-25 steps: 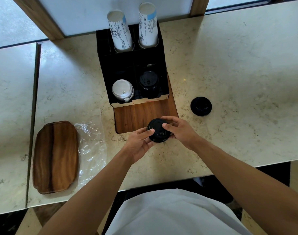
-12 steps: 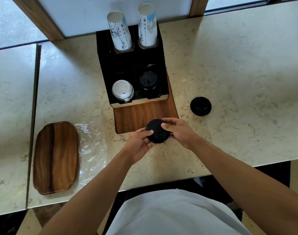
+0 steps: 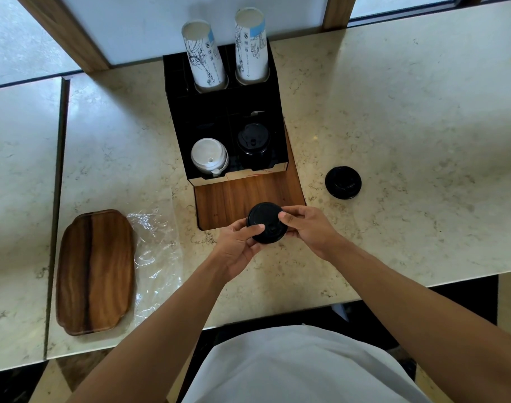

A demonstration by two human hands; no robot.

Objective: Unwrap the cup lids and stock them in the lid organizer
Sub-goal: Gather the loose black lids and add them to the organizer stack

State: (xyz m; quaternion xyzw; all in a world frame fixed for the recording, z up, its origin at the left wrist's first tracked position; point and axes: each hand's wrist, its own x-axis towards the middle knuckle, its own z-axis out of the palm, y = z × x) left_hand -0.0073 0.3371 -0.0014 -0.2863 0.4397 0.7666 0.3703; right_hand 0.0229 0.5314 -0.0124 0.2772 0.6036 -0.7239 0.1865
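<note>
Both hands hold a stack of black cup lids [image 3: 266,222] over the front edge of the lid organizer's wooden base. My left hand [image 3: 237,246] grips the stack from the left and my right hand [image 3: 308,228] from the right. The black lid organizer [image 3: 178,117] holds a stack of white lids [image 3: 209,157] in its front left slot and black lids [image 3: 253,141] in its front right slot. Two sleeves of paper cups [image 3: 203,53] stand in its back slots. More black lids [image 3: 343,182] lie on the counter to the organizer's right.
A wooden tray [image 3: 95,271] lies at the left on the marble counter [image 3: 422,117]. Crumpled clear plastic wrap [image 3: 155,251] lies beside the tray. The counter's front edge runs just below my forearms. A window frame stands behind the organizer.
Both hands have lifted the black lid stack slightly up and towards the organizer. Nothing else has moved.
</note>
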